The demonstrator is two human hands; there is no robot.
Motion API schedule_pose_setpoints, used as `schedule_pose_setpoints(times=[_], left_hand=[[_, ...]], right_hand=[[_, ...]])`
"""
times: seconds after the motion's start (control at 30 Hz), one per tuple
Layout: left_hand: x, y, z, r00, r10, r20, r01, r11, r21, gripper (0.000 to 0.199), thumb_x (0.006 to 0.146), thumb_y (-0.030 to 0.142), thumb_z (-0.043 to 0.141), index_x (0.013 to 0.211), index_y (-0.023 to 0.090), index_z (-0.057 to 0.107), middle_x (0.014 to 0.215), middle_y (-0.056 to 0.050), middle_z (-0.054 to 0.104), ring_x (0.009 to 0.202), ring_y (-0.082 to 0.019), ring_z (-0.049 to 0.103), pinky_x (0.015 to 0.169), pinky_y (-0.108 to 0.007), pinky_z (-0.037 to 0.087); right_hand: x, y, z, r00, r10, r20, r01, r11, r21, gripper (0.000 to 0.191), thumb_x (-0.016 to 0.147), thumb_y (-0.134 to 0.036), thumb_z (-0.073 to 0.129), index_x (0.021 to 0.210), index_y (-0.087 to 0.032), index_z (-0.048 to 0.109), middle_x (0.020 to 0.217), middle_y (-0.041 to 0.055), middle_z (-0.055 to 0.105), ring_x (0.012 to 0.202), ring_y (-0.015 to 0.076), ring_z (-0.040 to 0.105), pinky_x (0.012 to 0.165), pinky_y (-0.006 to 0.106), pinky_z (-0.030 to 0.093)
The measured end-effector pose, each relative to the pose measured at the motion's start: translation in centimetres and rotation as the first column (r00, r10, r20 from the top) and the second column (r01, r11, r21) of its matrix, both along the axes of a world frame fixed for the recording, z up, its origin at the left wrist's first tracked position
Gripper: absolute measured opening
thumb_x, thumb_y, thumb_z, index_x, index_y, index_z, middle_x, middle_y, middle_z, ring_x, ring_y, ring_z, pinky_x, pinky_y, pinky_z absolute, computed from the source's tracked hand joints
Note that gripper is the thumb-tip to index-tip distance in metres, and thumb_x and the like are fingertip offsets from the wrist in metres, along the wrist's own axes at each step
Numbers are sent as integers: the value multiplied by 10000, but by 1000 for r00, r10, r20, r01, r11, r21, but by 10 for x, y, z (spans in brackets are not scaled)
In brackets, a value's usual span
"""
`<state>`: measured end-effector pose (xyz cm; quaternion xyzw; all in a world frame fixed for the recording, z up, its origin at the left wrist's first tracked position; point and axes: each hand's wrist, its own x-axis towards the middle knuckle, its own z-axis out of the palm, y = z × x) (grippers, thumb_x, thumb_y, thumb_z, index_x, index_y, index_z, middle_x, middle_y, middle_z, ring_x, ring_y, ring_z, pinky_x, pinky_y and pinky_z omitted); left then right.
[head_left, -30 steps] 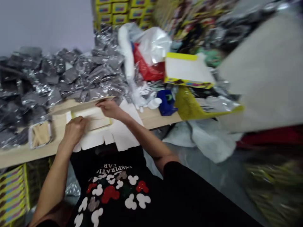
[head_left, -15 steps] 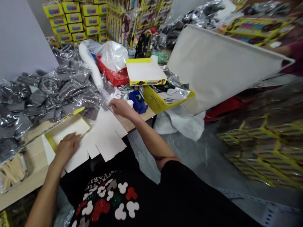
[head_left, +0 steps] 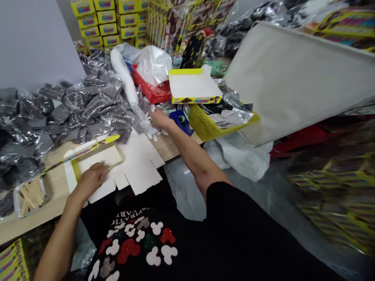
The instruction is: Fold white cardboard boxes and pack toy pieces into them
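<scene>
My left hand (head_left: 93, 180) is at the near side of an open cardboard box (head_left: 101, 160) with a white inside and yellow edges. Its fingers are closed at the near wall of the box. Flat white flaps (head_left: 142, 162) spread out to the right of the box. My right hand (head_left: 158, 118) reaches over small white pieces (head_left: 154, 136) beside the mouth of a long clear plastic bag (head_left: 129, 88). Those fingers are bent together, and what they hold is hidden. Just right of that hand stands a blue tape dispenser (head_left: 181, 121).
Dark items in clear wrap (head_left: 88, 105) heap along the back left. A tray of wooden sticks (head_left: 31, 195) sits at left. A red basket (head_left: 150, 91), a yellow basket (head_left: 205, 127) and an open box (head_left: 195, 86) stand right. A large pale panel (head_left: 293, 78) leans beyond them.
My view has shifted, so the scene sits further right. My right hand has moved down from the plastic bag's end to the white pieces, which now lie spilled on the table.
</scene>
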<state>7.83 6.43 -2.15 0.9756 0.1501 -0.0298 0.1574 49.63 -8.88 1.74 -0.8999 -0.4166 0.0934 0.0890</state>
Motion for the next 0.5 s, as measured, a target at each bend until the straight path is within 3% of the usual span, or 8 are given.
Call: schedule_pose_setpoints(times=[0.17,0.33,0.5], left_hand=[[1,-11,2,1000,16,21,-15,999,-34,508,1087,480,402,1232,235,823,1454,-124,729,1445,-331,631,1213,-541,535],[8,-21,7,999,47,-28,-47,999,-1,496,1095,432,403,1245,212,821,1544,-154,660,1389,-348,671,1187,-550,550],[8,-17,3,999,31,13,-31,1000,-8,495,1103,475,409,1270,253,819,1479,-114,714,1408,-327,658,1178,-538,564]], right_hand=[[9,15,-5,994,-75,-83,85,988,126,281,886,-124,644,1148,-99,742,1159,224,768,1126,337,718,1029,389,537],[16,11,-7,946,-199,-255,271,918,289,174,995,-186,512,981,-151,682,756,62,679,682,193,658,703,283,565],[20,7,-9,917,-218,-333,356,824,440,124,964,-200,509,954,-167,628,741,17,614,680,158,597,685,271,542]])
